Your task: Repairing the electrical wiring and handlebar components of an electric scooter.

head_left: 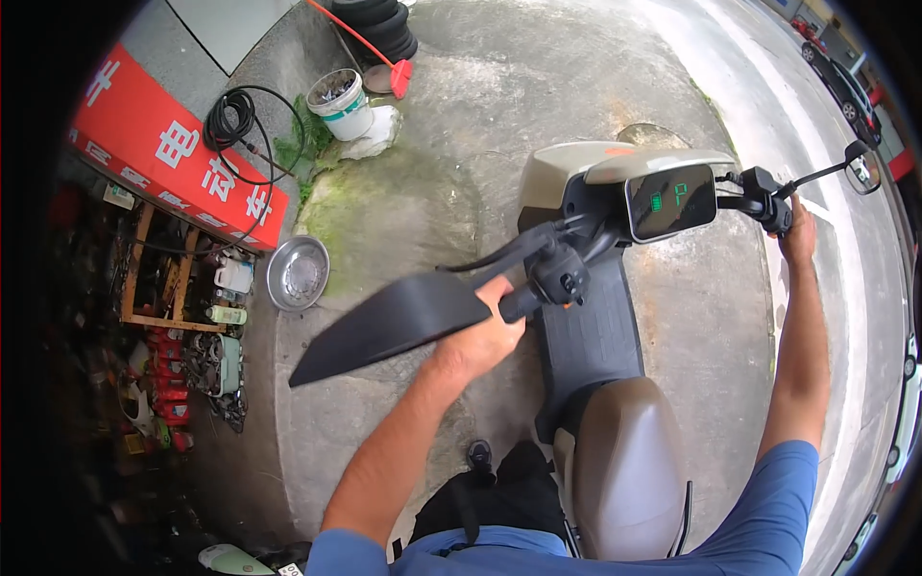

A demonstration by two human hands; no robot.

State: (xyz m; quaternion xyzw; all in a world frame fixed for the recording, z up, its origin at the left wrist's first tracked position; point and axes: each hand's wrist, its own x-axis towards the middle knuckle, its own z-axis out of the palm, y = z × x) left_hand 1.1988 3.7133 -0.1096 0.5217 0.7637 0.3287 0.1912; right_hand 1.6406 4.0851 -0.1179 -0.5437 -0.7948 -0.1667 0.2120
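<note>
An electric scooter with a beige body [557, 178], a lit dash screen [670, 204], a dark footboard [588, 322] and a brown seat [629, 456] stands to the right of my legs. My left hand [487, 331] is wrapped round its left handlebar grip, partly covered by a black mirror [394, 322] seen from the back. At the far end of the handlebar my right hand [799, 235] closes round the right grip, beside the switch housing [768, 204]. Most of the right-hand fingers are hidden. The right mirror [861, 173] sticks out beyond it.
At left stand a red sign board [182, 144] with a coiled black hose [230, 120], a metal basin [298, 274] and shelves of bottles and parts. A white bucket [341, 104], a red broom [400, 77] and stacked tyres [379, 29] lie ahead. Parked cars [843, 91] line the right.
</note>
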